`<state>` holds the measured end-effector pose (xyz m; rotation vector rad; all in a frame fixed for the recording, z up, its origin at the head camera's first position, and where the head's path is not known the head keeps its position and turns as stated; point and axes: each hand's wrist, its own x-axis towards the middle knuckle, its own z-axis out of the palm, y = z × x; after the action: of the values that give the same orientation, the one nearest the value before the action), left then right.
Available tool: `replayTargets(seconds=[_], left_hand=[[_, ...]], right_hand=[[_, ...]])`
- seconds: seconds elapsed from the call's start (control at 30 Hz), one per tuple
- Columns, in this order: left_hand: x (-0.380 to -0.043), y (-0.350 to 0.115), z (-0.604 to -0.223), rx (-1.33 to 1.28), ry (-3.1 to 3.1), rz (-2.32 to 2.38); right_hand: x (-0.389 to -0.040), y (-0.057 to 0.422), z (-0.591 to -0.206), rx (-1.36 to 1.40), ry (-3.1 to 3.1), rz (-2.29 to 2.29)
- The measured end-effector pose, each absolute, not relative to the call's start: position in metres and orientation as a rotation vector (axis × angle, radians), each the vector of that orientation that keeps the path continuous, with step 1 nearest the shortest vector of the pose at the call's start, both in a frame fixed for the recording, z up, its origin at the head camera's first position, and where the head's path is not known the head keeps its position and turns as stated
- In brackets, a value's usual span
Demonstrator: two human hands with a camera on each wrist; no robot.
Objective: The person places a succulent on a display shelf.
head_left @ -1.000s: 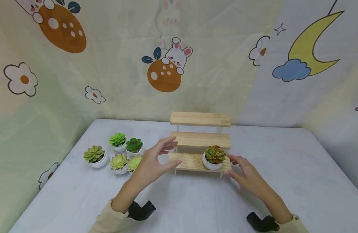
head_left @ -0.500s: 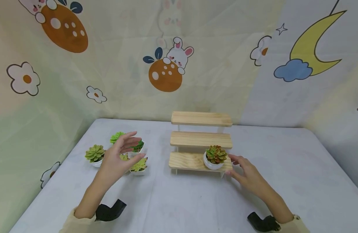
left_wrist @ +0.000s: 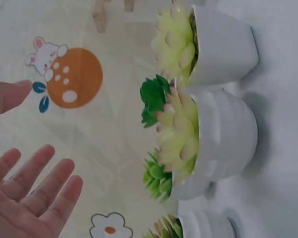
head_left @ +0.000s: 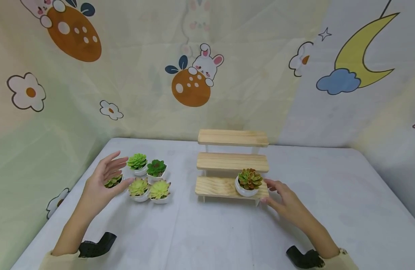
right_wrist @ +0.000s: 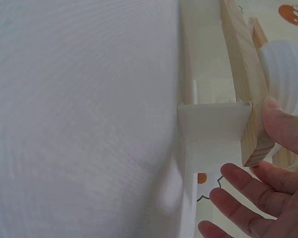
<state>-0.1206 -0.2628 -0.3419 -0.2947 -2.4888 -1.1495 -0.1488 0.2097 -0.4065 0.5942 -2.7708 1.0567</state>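
1. Reddish plant (head_left: 249, 180) sits in its white pot (head_left: 244, 192) on the bottom step (head_left: 214, 186) of the wooden stand (head_left: 232, 162), near the stand's right end.
2. Right hand (head_left: 286, 203) is at the stand's right end. Its thumb and pointer finger pinch the end of the bottom step, and its other fingers stick out.
3. Left hand (head_left: 97, 187) is well to the left of the stand. Its fingers are spread out and it holds nothing. The far-left plant (head_left: 114, 182) peeks out between its thumb and fingers.
4. Between that hand and the stand are a bright green plant (head_left: 137, 162), a dark green plant (head_left: 156, 168), a pale round-pot plant (head_left: 139, 187) and a pale square-pot plant (head_left: 159, 190).
5. Close behind the stand is the back edge of the desk (head_left: 207, 232). A strip of desk lies between the stand and the plants on its left, with bigger parts in front of the stand and to its right.
6. Half a second ago, the left hand was closer to the stand and covered some plants that show now. The right hand and reddish plant look the same.
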Motion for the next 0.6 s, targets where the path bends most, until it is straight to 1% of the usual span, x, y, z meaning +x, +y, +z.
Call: replayTargets(seconds=[0.2,0.37,0.47,0.6], left_hand=[[-0.122,-0.289,-0.349,-0.276,-2.454,-1.306],[-0.129,-0.313,-0.363,-0.278,-2.384,-1.451],[-0.14,-0.335,-0.383,-0.3,-2.31,-1.557],[-0.157,-0.366,-0.414,-0.282,-2.315,-1.514]], right_hand=[[-0.148,0.21,-0.406,0.604,-2.771,1.047],[-0.148,0.209,-0.405,0.609,-2.767,1.045],[-0.147,0.209,-0.405,0.6,-2.771,1.048],[-0.148,0.209,-0.405,0.589,-2.778,1.06]])
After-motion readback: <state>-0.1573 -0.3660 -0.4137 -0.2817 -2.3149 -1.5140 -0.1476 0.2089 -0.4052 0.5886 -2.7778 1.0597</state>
